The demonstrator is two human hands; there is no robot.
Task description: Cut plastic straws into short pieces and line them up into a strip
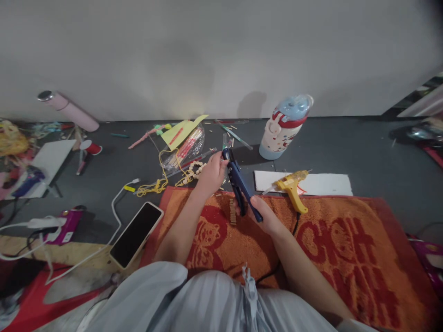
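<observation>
My right hand is wrapped round the handles of a dark blue plier-like hand tool, its head pointing away from me. At that head, the fingers of my left hand are pinched together; what they hold is too small to make out. Below the tool, a row of short wooden stick pieces lies on an orange and red towel. More small bits are scattered on the dark table beyond. A beaded ring lies just left of my left hand.
A yellow glue gun rests on a white board at right. Behind it stands a child's water bottle. Left are a bag of sticks, yellow yarn, a phone, a white cable and a pink flask.
</observation>
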